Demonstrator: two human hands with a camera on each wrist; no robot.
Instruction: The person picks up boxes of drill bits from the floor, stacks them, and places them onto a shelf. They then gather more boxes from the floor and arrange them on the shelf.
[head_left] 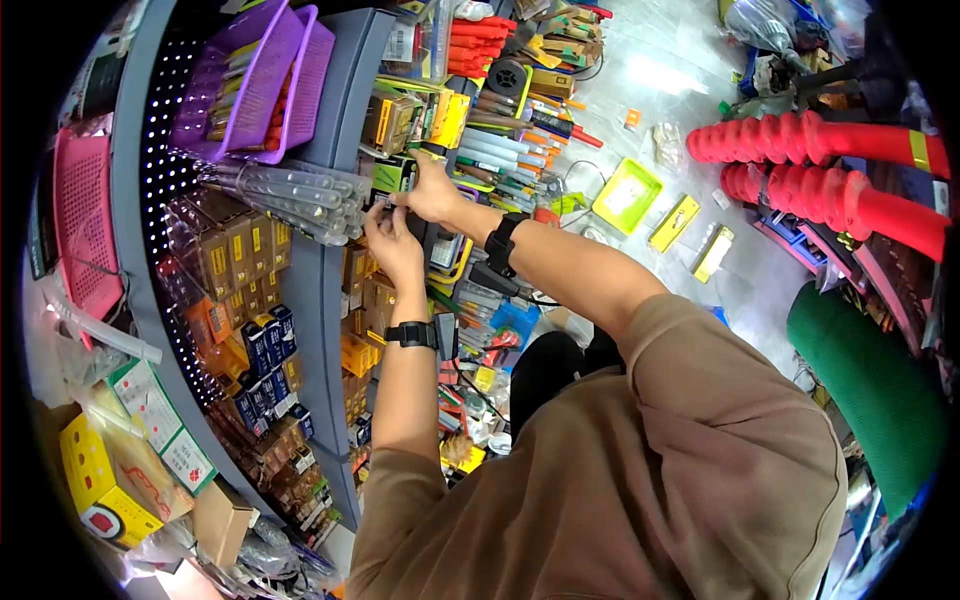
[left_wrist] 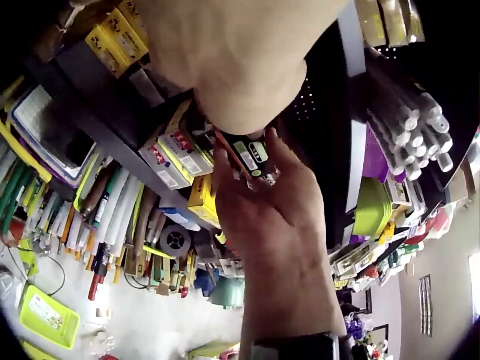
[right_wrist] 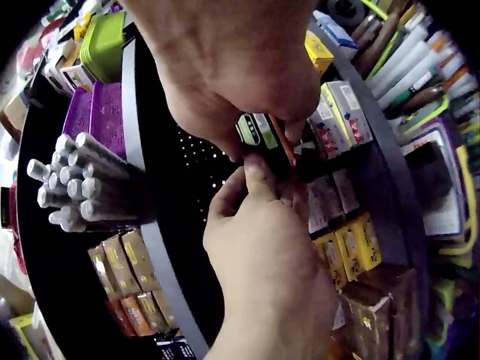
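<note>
A person in a brown short-sleeved shirt (head_left: 600, 480) works with both hands at a grey metal shelf unit (head_left: 325, 290) packed with hardware. The fingers of the right hand (head_left: 432, 190) grasp a small black box with a green-and-white label (right_wrist: 257, 131), while the left hand (head_left: 395, 245) pinches its near end between thumb and curled fingers. The box is at the shelf, near pale upright cartons (right_wrist: 341, 116). A bundle of clear plastic tubes (head_left: 310, 195) juts out near the left hand; a lime-green plastic tray (head_left: 620, 205) lies on the pale, shiny floor (head_left: 655, 95).
</note>
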